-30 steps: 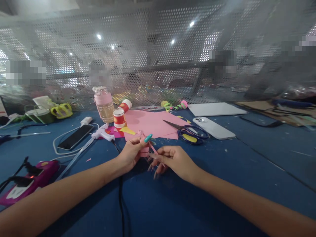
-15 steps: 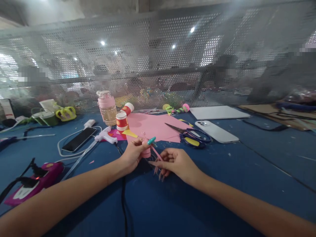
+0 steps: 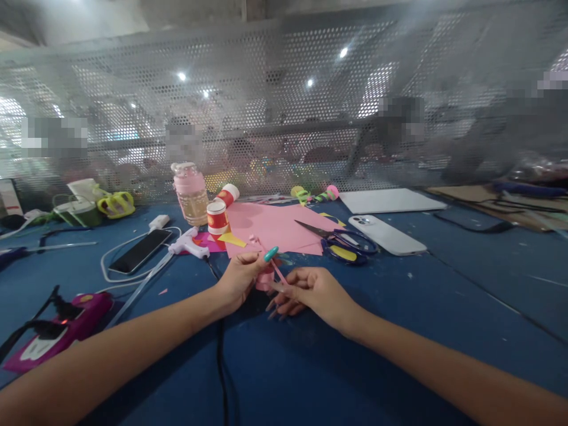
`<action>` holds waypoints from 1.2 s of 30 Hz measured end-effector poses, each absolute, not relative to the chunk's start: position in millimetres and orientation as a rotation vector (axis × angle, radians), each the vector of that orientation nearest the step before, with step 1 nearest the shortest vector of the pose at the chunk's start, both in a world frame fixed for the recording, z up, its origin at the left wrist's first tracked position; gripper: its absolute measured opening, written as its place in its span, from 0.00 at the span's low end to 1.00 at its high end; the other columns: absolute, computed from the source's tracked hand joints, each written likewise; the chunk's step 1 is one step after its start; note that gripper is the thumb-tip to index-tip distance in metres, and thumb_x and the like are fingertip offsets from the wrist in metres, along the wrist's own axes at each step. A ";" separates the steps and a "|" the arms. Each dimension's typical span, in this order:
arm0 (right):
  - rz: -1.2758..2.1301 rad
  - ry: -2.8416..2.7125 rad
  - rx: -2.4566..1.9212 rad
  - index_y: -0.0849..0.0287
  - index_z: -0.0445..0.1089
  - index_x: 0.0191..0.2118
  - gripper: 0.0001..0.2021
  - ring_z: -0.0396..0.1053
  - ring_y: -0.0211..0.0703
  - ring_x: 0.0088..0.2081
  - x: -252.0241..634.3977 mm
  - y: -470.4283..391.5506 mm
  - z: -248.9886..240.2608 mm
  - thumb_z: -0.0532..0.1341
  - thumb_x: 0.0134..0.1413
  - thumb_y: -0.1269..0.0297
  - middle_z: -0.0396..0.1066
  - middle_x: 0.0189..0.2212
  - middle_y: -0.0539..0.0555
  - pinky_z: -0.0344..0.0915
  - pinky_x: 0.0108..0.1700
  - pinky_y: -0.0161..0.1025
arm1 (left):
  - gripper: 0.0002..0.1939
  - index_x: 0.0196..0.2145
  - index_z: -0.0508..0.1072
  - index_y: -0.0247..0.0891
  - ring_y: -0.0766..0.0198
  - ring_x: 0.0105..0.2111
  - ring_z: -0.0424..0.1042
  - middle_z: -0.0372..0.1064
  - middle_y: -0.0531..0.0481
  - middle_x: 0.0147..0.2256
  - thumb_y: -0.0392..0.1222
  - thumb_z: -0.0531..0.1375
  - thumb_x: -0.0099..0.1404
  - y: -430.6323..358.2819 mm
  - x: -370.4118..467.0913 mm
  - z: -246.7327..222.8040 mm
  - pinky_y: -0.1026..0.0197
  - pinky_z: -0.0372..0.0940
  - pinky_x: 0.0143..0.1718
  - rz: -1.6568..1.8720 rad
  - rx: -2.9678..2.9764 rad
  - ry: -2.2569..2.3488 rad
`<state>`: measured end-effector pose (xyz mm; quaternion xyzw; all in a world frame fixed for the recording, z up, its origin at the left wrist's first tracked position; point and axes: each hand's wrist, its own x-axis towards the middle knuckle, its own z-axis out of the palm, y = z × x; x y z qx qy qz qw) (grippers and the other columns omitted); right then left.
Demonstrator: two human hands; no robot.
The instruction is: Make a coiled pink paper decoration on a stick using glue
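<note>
Over the middle of the blue table, my left hand (image 3: 240,279) is closed on a small pink rolled paper piece (image 3: 265,280), its thumb with a long turquoise nail on top. A narrow pink paper strip (image 3: 279,274) slants from beneath that thumb down to my right hand (image 3: 317,294). The right thumb and index finger pinch the strip's lower end, while the other fingers curl below. Part of the roll is hidden behind the left fingers. Just beyond the hands lie pink paper sheets (image 3: 266,220) and blue-handled scissors (image 3: 348,245).
Left of the sheets are a white glue gun (image 3: 190,242), a pink-capped bottle (image 3: 191,195) and a red-and-white paper cup (image 3: 217,218). A black phone (image 3: 141,251) and a purple power strip (image 3: 60,331) lie farther left. A white phone (image 3: 387,235) is at right, before a perforated metal screen (image 3: 275,106).
The right hand's fingers have curled in closer under the pink roll, and its thumb has come up nearer to it. The left hand keeps its grip. The view has shifted slightly.
</note>
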<state>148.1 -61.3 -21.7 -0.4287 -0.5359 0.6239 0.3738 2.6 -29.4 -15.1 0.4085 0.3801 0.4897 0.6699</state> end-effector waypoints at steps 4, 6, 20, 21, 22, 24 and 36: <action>1.684 -1.382 -1.020 0.65 0.69 0.26 0.22 0.72 0.37 0.22 148.2 -61.7 -20.8 0.65 0.35 0.47 0.75 0.24 0.55 0.67 0.26 0.32 | 0.19 0.19 0.75 0.31 0.71 0.16 0.66 0.70 0.51 0.18 0.46 0.72 0.29 -28.6 2.2 -14.6 0.69 0.62 0.17 1.100 0.896 0.859; 1.721 -1.377 -0.982 0.64 0.69 0.26 0.23 0.71 0.36 0.20 148.2 -61.8 -21.1 0.65 0.33 0.46 0.74 0.23 0.55 0.66 0.25 0.33 | 0.20 0.19 0.74 0.31 0.70 0.17 0.66 0.70 0.51 0.18 0.47 0.72 0.28 -28.7 2.3 -13.8 0.67 0.64 0.18 1.077 0.883 0.859; 1.576 -1.303 -1.030 0.61 0.61 0.23 0.21 0.68 0.35 0.17 147.7 -61.6 -24.9 0.72 0.23 0.59 0.68 0.16 0.46 0.67 0.22 0.34 | 0.16 0.15 0.73 0.31 0.74 0.15 0.63 0.68 0.52 0.15 0.42 0.72 0.30 -30.3 3.0 -12.3 0.70 0.57 0.17 1.114 0.900 0.868; 1.564 -1.312 -1.041 0.61 0.61 0.22 0.21 0.68 0.35 0.17 147.6 -62.2 -24.5 0.72 0.23 0.60 0.68 0.15 0.45 0.67 0.23 0.34 | 0.16 0.15 0.73 0.31 0.74 0.15 0.62 0.68 0.52 0.15 0.43 0.72 0.29 -30.5 3.2 -12.3 0.71 0.56 0.17 1.114 0.911 0.869; 1.559 -1.332 -1.045 0.61 0.61 0.21 0.20 0.67 0.35 0.17 147.7 -62.8 -24.1 0.72 0.24 0.60 0.68 0.15 0.46 0.67 0.23 0.34 | 0.17 0.15 0.73 0.31 0.75 0.14 0.62 0.68 0.52 0.15 0.44 0.72 0.28 -30.6 3.3 -12.4 0.71 0.56 0.16 1.108 0.918 0.871; 1.559 -1.373 -1.028 0.62 0.63 0.21 0.18 0.68 0.34 0.18 148.4 -63.9 -23.1 0.71 0.27 0.59 0.70 0.17 0.48 0.68 0.24 0.33 | 0.18 0.15 0.74 0.32 0.74 0.15 0.63 0.69 0.52 0.16 0.45 0.72 0.27 -30.3 3.2 -13.0 0.70 0.57 0.17 1.096 0.916 0.866; 1.697 -1.434 -0.904 0.64 0.70 0.29 0.21 0.68 0.32 0.20 147.6 -65.7 -18.0 0.65 0.37 0.49 0.71 0.21 0.51 0.66 0.23 0.32 | 0.16 0.17 0.75 0.32 0.72 0.17 0.65 0.70 0.51 0.17 0.46 0.71 0.32 -28.0 1.4 -17.5 0.70 0.59 0.19 1.020 0.986 0.773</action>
